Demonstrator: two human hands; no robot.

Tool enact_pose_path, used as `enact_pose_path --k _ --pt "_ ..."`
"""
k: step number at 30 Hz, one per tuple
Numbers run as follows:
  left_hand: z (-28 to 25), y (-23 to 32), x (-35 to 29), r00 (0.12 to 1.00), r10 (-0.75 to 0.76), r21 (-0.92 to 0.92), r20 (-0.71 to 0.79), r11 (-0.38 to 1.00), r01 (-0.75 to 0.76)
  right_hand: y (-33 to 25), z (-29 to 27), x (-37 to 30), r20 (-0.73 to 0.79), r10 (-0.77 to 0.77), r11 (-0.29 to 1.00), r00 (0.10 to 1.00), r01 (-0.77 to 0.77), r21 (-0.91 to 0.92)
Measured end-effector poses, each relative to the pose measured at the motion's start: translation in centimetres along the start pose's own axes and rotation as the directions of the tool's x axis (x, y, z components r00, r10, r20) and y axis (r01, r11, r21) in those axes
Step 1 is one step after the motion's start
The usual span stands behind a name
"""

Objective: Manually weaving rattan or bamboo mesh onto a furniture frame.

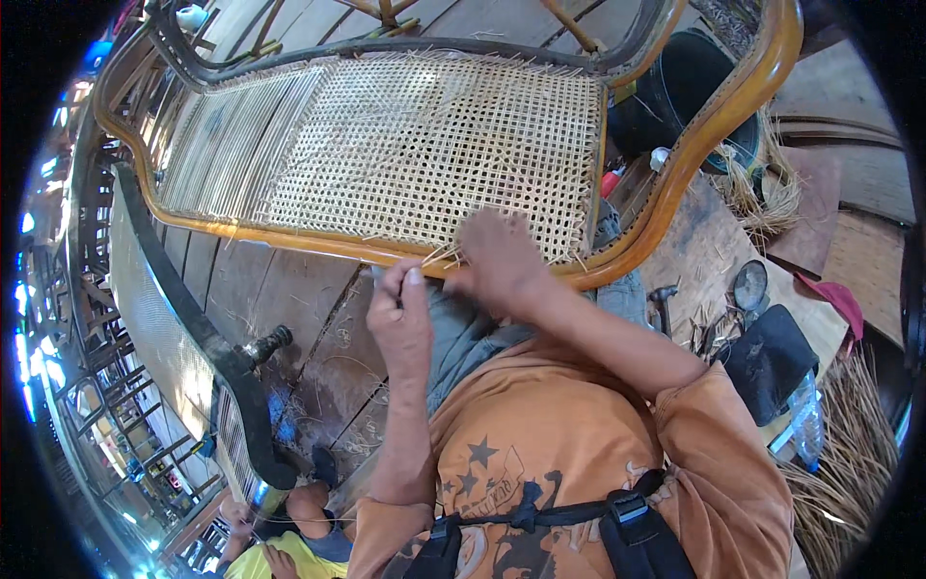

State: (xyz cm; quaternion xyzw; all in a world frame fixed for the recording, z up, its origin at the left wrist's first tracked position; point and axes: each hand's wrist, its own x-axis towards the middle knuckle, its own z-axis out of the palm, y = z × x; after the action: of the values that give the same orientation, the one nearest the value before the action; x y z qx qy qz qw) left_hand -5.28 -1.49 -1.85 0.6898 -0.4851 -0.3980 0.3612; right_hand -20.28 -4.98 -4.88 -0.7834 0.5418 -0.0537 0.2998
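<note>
Across my lap lies a wooden furniture frame [675, 193] with a glossy orange-brown rim. A woven cane panel [415, 145] fills it. Its right part shows a close open-hole weave, while the left part [241, 145] has mostly parallel strands. My left hand [400, 304] is at the near rail, thumb and fingers pinched on a thin cane strand [439, 255] at the panel's edge. Close to its right, my right hand [497, 251] is over the near edge of the weave. Motion smears its fingers, so their grip cannot be made out.
A dark bucket [687, 87] and loose cane strands [776, 198] are at the right, above a hammer [664, 297], a red cap [837, 301] and a plastic bottle [806, 425]. Another caned frame [169, 309] stands at left; below it sits a person in yellow [275, 560].
</note>
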Motion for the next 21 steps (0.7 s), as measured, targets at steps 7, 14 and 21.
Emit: enact_pose_path --k 7,14,21 --pt "-2.3 -1.3 0.9 0.992 -0.061 -0.068 -0.109 0.996 0.054 0.1 1.7 -6.2 0.266 -0.467 0.781 0.843 0.252 0.571" --pt "-0.6 -2.2 6.7 0.957 0.290 0.515 -0.006 0.821 -0.246 4.4 -2.2 -5.0 0.001 0.005 0.701 1.000 -0.004 0.714" --pt "2.5 -1.6 15.9 0.929 0.314 0.774 0.195 0.532 -0.343 2.7 -1.5 -1.2 -0.144 0.060 0.710 0.988 0.059 0.702"
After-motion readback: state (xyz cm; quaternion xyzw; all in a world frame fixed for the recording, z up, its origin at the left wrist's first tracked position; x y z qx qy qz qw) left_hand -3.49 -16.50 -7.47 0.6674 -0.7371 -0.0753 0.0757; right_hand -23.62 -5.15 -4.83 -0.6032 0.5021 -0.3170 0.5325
